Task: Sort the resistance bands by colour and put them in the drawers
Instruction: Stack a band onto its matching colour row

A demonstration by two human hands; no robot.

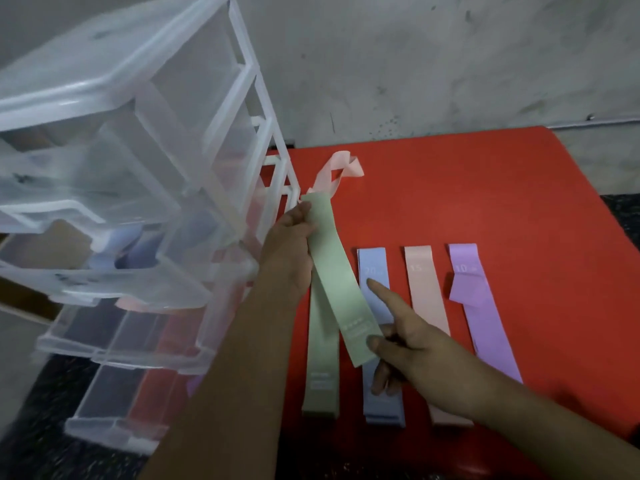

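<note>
A pale green resistance band (pixel 332 271) is stretched slantwise above the red table (pixel 485 188). My left hand (pixel 289 251) grips its upper end, and my right hand (pixel 405 344) pinches its lower end with the forefinger stretched out. Under it a second green band (pixel 320 372) lies flat. To the right lie a blue band (pixel 375 306), a pink band (pixel 426 289) and a purple band (pixel 478 306) with a folded top. A crumpled pink band (pixel 341 168) lies further back. The clear plastic drawer unit (pixel 114 188) stands at the left.
Several drawers of the unit are pulled out in steps. One holds blue bands (pixel 121 251), a lower one shows pink (pixel 135 303), and a bit of purple (pixel 194 384) peeks out near the bottom. A grey wall (pixel 450 57) stands behind the table. Dark speckled floor lies below.
</note>
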